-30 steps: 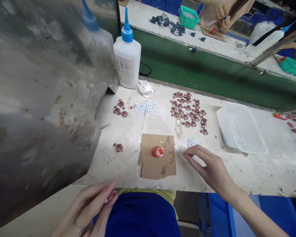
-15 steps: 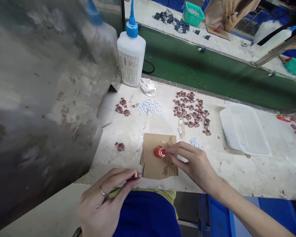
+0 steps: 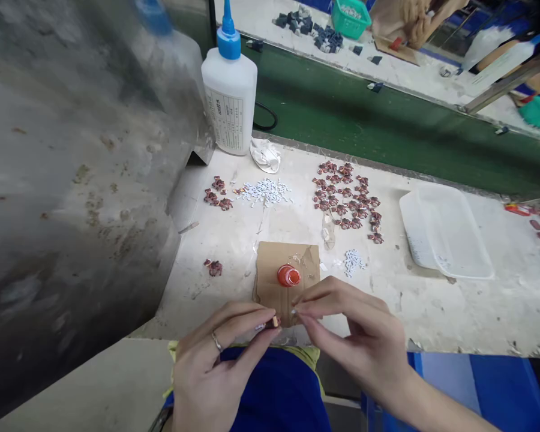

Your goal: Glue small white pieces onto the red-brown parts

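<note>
Left hand [image 3: 216, 366]: ringed, thumb and forefinger pinched on a small piece [image 3: 273, 322] at the near edge of the table [image 3: 432, 312]. The piece is tiny and mostly covered; its long axis appears to run left to right, its exposed end pointing toward the right hand. Finer detail cannot be told.

Right hand [image 3: 360, 336]: fingertips [image 3: 297, 311] drawn together just beside the piece, as if pinching something very small; what they hold cannot be told.

Cardboard square [image 3: 288, 285]: flat on the table just beyond both hands, bearing a red cap [image 3: 288, 276] near its middle.

Farther back: a scatter of red-brown pieces [image 3: 346, 201], a heap of white bits [image 3: 265, 192], a smaller white heap [image 3: 353, 261], a glue bottle [image 3: 229, 90] standing upright with nozzle up, a white tray [image 3: 445, 231] to the right.
</note>
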Demonstrator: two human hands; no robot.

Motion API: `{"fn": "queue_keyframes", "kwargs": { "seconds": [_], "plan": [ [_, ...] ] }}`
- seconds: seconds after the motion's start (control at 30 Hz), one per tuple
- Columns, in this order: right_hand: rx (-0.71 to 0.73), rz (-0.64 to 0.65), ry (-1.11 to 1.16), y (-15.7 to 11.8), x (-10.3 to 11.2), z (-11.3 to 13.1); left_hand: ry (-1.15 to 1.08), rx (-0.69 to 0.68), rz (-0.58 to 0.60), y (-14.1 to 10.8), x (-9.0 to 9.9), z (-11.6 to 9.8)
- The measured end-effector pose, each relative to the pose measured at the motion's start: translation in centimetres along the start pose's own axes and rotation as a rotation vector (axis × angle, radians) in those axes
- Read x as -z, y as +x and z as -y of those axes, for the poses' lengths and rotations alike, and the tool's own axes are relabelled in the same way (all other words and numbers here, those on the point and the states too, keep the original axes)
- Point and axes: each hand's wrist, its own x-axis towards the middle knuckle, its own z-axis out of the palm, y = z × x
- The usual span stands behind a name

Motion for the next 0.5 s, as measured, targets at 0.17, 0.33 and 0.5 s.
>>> {"fn": "queue_keyframes", "kwargs": {
  "seconds": [0.17, 0.33, 0.5],
  "plan": [
    [-0.001, -0.014, 0.083, 0.06, -1.03, 0.59, -0.028, 0.002, 0.022, -0.01, -0.08, -0.19],
    [0.017, 0.012, 0.071, 0.08, -1.06, 0.40, -0.024, 0.042, 0.021, -0.16, -0.09, -0.14],
    [0.169, 0.116, -0.175, -0.42, -0.60, 0.49, -0.033, 0.016, 0.014, 0.03, -0.06, -0.22]
  ]
}}
